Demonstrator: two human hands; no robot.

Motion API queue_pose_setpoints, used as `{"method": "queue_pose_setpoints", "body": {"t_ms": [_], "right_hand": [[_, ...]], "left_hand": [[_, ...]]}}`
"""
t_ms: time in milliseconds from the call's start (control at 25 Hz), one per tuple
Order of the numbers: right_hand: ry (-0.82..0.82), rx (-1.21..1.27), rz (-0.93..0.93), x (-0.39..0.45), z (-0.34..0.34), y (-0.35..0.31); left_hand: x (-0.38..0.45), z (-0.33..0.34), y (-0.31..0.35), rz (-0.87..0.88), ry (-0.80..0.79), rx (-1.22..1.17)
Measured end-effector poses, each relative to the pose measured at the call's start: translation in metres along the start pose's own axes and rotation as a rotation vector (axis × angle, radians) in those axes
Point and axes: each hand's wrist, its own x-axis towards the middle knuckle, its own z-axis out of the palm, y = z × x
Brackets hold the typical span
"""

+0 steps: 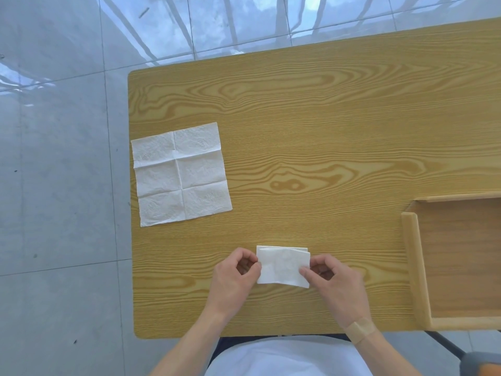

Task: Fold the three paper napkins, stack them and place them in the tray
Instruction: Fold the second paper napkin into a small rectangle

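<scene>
A folded white paper napkin (283, 267) lies near the front edge of the table, and a second folded layer peeks out along its far edge. My left hand (234, 278) pinches its left edge. My right hand (334, 283) pinches its right edge, thumb on top. An unfolded white napkin (181, 173) with crease lines lies flat at the table's left side. The wooden tray (413, 256) sits at the right, partly cut off by the frame, with nothing seen inside.
The wooden table (311, 126) has its left edge just beyond the flat napkin and its front edge near my body. Grey tiled floor (59, 185) lies to the left and beyond. A tan bandage wraps my right wrist.
</scene>
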Motion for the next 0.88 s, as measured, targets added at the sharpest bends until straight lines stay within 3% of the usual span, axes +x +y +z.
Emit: {"method": "queue_pose_setpoints", "body": {"t_ms": [440, 720, 800, 880], "right_hand": [[0.034, -0.11, 0.063, 0.003, 0.002, -0.006], [0.071, -0.23, -0.014, 0.004, 0.006, -0.006], [0.112, -0.324, -0.106, 0.004, 0.005, -0.002], [0.199, -0.475, -0.325, 0.004, 0.002, 0.009]], "left_hand": [[0.0, 0.003, 0.0, 0.028, 0.038, 0.145], [0.0, 0.006, 0.003, 0.116, 0.144, 0.348], [0.001, 0.004, 0.0, 0.178, 0.185, 0.429], [0.003, 0.002, -0.007, 0.37, 0.216, 0.543]]}}
